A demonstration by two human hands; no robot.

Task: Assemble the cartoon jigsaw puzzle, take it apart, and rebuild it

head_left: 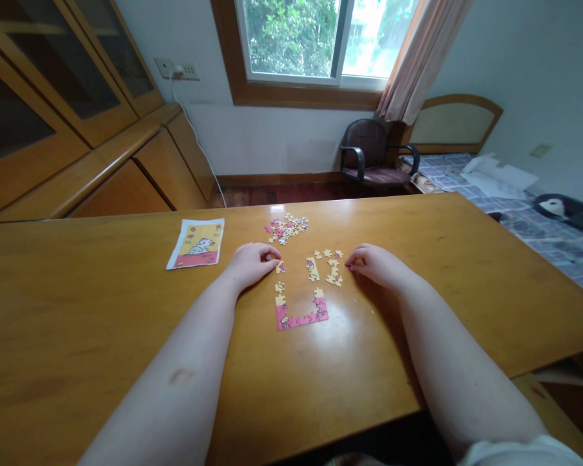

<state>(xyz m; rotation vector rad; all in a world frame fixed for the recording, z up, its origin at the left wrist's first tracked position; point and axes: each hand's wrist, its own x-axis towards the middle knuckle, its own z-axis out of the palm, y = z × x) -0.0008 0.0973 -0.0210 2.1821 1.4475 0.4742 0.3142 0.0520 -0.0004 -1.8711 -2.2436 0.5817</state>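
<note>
A partly joined jigsaw frame [301,321] lies on the table, with a pink bottom edge and short sides. Above its left side, my left hand [253,264] pinches at a yellow puzzle piece [282,266], thumb and forefinger at its edge. Another loose piece [279,287] is just below that one. My right hand [376,264] rests right of the puzzle, its fingers curled together; whatever is between the tips is too small to make out. Between the hands are a joined yellow strip [313,268] and a small joined cluster [334,279], with several single pieces [327,253] above.
A heap of loose puzzle pieces [286,228] lies farther back. The picture sheet [197,244] with a white animal is at the left. Beyond the wooden table [126,310] stand a brown armchair [366,145], a bed [525,226] and a cabinet [126,188].
</note>
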